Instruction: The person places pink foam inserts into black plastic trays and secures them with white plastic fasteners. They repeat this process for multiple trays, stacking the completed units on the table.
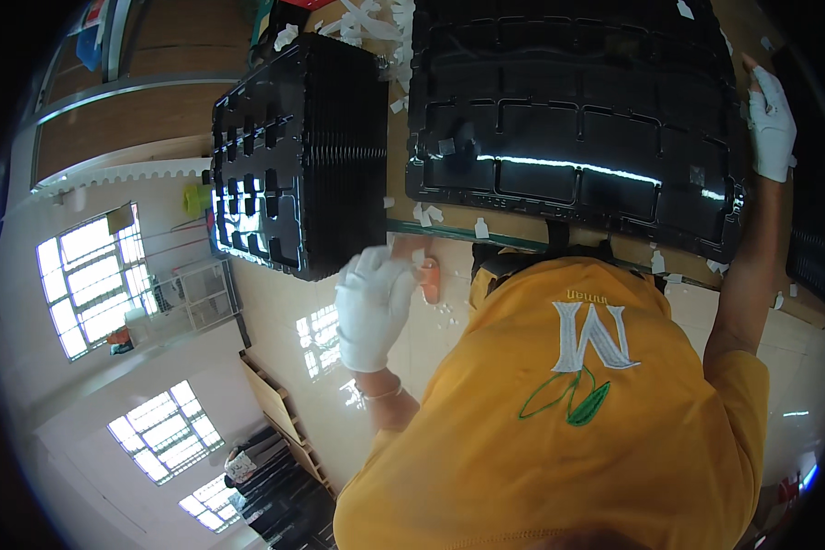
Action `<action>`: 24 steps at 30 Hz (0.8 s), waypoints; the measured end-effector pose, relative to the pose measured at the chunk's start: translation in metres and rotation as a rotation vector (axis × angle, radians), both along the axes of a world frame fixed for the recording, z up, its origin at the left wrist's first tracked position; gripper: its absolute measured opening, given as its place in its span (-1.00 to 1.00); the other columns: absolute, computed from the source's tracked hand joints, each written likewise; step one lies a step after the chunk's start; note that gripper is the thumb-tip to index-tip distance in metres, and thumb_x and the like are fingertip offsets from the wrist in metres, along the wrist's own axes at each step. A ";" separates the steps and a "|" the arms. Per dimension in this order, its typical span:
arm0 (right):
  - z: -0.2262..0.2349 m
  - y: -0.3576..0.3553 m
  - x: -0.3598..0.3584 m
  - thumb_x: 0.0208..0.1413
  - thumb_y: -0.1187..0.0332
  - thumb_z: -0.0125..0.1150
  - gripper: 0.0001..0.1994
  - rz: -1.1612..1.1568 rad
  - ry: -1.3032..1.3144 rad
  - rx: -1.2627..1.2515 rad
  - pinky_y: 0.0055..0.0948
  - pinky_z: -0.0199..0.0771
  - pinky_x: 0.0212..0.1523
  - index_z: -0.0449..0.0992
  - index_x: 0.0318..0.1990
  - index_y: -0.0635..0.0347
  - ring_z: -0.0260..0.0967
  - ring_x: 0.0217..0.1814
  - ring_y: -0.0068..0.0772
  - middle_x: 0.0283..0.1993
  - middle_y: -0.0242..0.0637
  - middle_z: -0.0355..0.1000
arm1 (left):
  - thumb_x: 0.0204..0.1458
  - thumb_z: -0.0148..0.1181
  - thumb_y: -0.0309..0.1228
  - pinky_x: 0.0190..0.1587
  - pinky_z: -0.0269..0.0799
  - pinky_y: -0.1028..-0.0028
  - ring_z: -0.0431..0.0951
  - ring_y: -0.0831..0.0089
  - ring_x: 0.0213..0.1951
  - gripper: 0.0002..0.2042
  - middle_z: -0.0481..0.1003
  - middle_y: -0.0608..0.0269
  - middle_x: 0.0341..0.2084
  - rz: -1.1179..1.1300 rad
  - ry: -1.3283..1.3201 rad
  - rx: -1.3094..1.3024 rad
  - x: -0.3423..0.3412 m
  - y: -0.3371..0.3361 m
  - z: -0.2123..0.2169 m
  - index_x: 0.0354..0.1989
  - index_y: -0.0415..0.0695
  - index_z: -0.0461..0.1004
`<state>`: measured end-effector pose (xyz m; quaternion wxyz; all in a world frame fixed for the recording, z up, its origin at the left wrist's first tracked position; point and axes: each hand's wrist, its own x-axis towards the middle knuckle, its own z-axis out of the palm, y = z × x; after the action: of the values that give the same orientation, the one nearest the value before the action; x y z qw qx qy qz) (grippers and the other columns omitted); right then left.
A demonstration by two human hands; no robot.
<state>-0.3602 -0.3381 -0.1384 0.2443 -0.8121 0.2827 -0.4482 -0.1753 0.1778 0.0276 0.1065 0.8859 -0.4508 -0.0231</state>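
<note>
Black tray (577, 119): large glossy moulded plastic piece with many compartments, lying flat on the wooden surface (522, 229) in the upper right of the frame, its near edge just short of the surface's edge.
Stack of trays (293, 156): black, upper left of centre, jutting past the surface's edge over the tiled floor; my judgement is that a nudge from the left side could tip or slide it off.
Right hand (770, 124): white glove, far right, fingers resting at the big tray's right edge; whether the grip is clenched on the rim I cannot tell.
Left hand (371, 307): gloved, centre frame, grip grasping a small orange tool (429, 280) just below the surface's edge.
White scraps (426, 215): scattered between the trays and along the edge; likely to snag or slip underfoot.
Open room: narrow gap between stack and tray; floor at lower left lies open.
</note>
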 end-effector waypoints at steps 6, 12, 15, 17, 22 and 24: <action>-0.001 0.003 0.001 0.14 0.56 0.08 -0.71 0.054 -0.068 -0.140 -0.51 0.41 -0.10 0.50 0.02 0.18 0.45 -0.12 -0.41 -0.07 -0.34 0.47 | -0.24 0.36 -0.51 -0.27 0.38 0.31 0.48 0.20 -0.34 -0.80 0.46 0.21 -0.39 -0.091 0.109 -0.357 -0.023 -0.082 0.001 -0.38 -0.10 0.54; 0.054 0.038 0.015 -0.15 0.63 0.00 -0.78 -0.127 -0.061 -0.298 -0.30 0.39 -0.31 0.50 -0.31 0.26 0.36 -0.36 -0.06 -0.42 -0.11 0.33 | -0.19 0.31 -0.53 -0.29 0.46 0.37 0.55 0.18 -0.32 -0.87 0.53 0.17 -0.37 -0.618 0.065 -0.393 -0.053 -0.227 -0.024 -0.41 -0.14 0.56; 0.062 0.040 0.009 -0.14 0.63 0.01 -0.77 -0.150 -0.058 -0.345 -0.31 0.40 -0.31 0.51 -0.29 0.26 0.37 -0.37 -0.09 -0.42 -0.11 0.34 | -0.16 0.30 -0.49 -0.31 0.46 0.37 0.56 0.18 -0.33 -0.89 0.54 0.19 -0.37 -0.617 -0.001 -0.298 -0.061 -0.256 -0.039 -0.40 -0.11 0.58; 0.066 0.044 0.006 -0.13 0.62 0.02 -0.76 -0.149 -0.076 -0.218 -0.31 0.41 -0.30 0.51 -0.26 0.26 0.37 -0.36 -0.09 -0.41 -0.11 0.35 | -0.16 0.29 -0.47 -0.31 0.47 0.37 0.57 0.18 -0.36 -0.89 0.55 0.18 -0.38 -0.608 -0.075 -0.225 -0.064 -0.267 -0.041 -0.40 -0.11 0.58; 0.068 0.042 -0.004 -0.12 0.62 0.03 -0.75 -0.166 -0.121 -0.267 -0.27 0.44 -0.28 0.52 -0.23 0.28 0.40 -0.33 -0.03 -0.37 -0.10 0.38 | -0.12 0.29 -0.46 -0.25 0.48 0.36 0.58 0.16 -0.33 -0.86 0.56 0.13 -0.39 -0.560 -0.001 -0.406 -0.039 -0.298 -0.026 -0.35 -0.17 0.58; 0.068 0.040 -0.003 -0.08 0.56 0.03 -0.75 -0.214 -0.060 -0.309 -0.26 0.47 -0.24 0.57 -0.24 0.22 0.46 -0.29 -0.05 -0.32 -0.11 0.48 | -0.10 0.28 -0.45 -0.22 0.48 0.37 0.58 0.16 -0.31 -0.85 0.56 0.10 -0.39 -0.539 -0.086 -0.482 -0.010 -0.326 -0.015 -0.33 -0.18 0.59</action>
<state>-0.3627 -0.2977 -0.0708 0.0759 -0.7917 0.2878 -0.5335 -0.1852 -0.1484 0.0130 0.2832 0.6850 -0.6646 0.0939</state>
